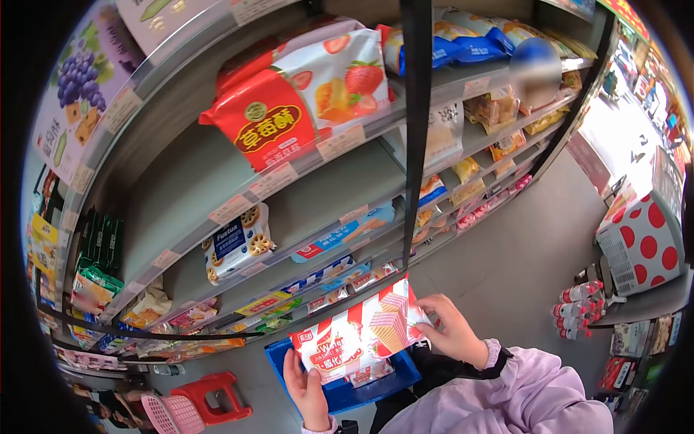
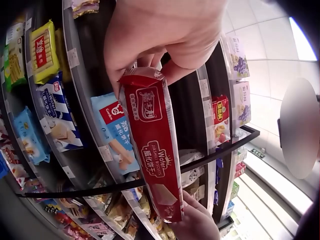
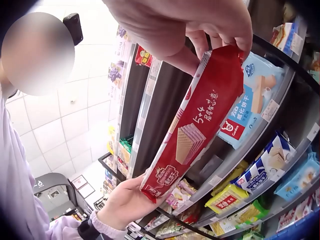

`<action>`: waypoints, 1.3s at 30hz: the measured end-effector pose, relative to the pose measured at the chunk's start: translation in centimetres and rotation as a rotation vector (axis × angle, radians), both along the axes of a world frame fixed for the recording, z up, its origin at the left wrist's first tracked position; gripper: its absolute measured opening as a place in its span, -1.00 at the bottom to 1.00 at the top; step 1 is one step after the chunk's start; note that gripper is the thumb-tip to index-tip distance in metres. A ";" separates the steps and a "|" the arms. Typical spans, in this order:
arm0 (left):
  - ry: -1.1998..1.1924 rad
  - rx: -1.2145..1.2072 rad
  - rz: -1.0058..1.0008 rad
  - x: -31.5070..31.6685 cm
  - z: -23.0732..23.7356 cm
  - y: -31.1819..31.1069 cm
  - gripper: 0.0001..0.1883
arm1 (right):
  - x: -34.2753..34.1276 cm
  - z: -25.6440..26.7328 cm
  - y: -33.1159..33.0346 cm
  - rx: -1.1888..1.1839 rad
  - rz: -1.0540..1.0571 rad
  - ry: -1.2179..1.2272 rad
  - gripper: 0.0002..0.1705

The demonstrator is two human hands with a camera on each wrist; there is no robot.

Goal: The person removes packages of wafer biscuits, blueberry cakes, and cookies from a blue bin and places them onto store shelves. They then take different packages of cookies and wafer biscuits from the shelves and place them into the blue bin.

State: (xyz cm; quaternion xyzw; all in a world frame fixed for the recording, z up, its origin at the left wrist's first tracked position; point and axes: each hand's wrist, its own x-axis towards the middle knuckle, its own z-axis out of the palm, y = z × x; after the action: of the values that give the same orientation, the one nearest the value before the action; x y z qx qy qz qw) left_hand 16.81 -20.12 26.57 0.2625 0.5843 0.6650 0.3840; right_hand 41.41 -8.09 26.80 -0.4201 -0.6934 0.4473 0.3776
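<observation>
Both hands hold one red-and-white wafer pack [image 1: 361, 329] by its two ends in the head view. The left hand [image 1: 306, 390] grips its lower left end, and the right hand [image 1: 457, 333] pinches the upper right end. In the left wrist view the left hand [image 2: 167, 35] holds the top of the pack [image 2: 155, 150], whose narrow red side shows. From the right wrist, the right hand [image 3: 185, 25] has thumb and fingers on the pack's end [image 3: 200, 110]. Under the pack is a blue basket [image 1: 358, 398] with another pack inside, partly hidden.
Curved shelves [image 1: 289, 170] of packaged snacks surround the front, with a large red strawberry pack [image 1: 289, 108] on an upper one. A black bar [image 1: 413, 145] crosses the view. A red stool [image 1: 217, 399] and pink basket [image 1: 173, 414] stand lower left; bottles [image 1: 578, 307] stand at right.
</observation>
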 end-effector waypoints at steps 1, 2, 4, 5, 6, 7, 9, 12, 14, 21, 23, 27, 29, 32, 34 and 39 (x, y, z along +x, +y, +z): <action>0.001 0.006 0.002 0.1 -0.2 -0.1 -0.40 | 0.2 -0.4 -0.3 -0.055 -0.010 0.026 -0.49; 0.002 0.013 0.008 0.2 -0.5 -0.2 -0.39 | 0.4 -0.7 -0.5 -0.109 -0.016 0.052 -0.46; 0.036 0.060 -0.052 0.3 -1.0 0.0 -0.38 | 0.6 -1.4 -0.7 -0.179 -0.106 0.114 -0.39; 0.053 0.075 -0.066 0.3 -1.2 -0.1 -0.37 | 0.6 -1.9 -0.9 -0.222 -0.134 0.143 -0.36; 0.002 0.056 -0.062 0.3 -1.1 -0.1 -0.36 | 0.8 -3.1 -1.0 -0.261 -0.119 0.260 -0.29; -0.049 0.053 -0.071 0.6 -0.9 0.1 -0.37 | 0.9 -3.7 -0.9 -0.309 -0.108 0.348 -0.31; -0.150 0.033 -0.078 0.6 -1.5 -0.2 -0.38 | 0.9 -4.2 -0.5 -0.393 -0.065 0.432 -0.36; -0.241 -0.014 -0.099 0.7 -2.6 -1.2 -0.39 | 1.0 -4.1 -0.4 -0.433 -0.033 0.370 -0.48; -0.256 -0.023 -0.111 0.6 -3.3 -1.9 -0.39 | 0.7 -4.4 -0.5 -0.425 -0.024 0.335 -0.50; -0.336 0.005 -0.026 -1.0 -5.1 -4.9 -0.41 | -1.5 -5.1 -2.5 -0.398 -0.054 0.249 -0.60; -0.341 0.012 -0.040 -2.2 -5.2 -5.7 -0.41 | -2.4 -5.0 -3.4 -0.399 -0.071 0.247 -0.61; -0.334 0.027 -0.060 -4.6 -5.0 -7.1 -0.40 | -4.5 -4.6 -5.3 -0.424 -0.092 0.293 -0.61; -0.342 0.026 -0.062 -5.7 -4.5 -7.5 -0.40 | -5.7 -4.4 -5.9 -0.446 -0.096 0.315 -0.61; -0.281 0.018 -0.069 -7.5 -4.2 -8.1 -0.39 | -7.4 -4.1 -6.6 -0.445 -0.108 0.337 -0.61; -0.312 0.031 -0.058 -8.5 -3.9 -8.5 -0.42 | -8.6 -3.7 -6.8 -0.436 -0.106 0.334 -0.61; -0.296 0.045 -0.021 -10.2 -3.3 -9.1 -0.44 | -10.3 -3.2 -7.0 -0.413 -0.088 0.331 -0.61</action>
State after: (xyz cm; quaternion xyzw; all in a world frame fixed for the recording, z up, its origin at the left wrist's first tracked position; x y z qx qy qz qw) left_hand 6.58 -29.17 23.26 0.1762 0.5036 0.7052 0.4670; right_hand 31.07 -15.11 23.55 -0.4390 -0.4976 0.6250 0.4112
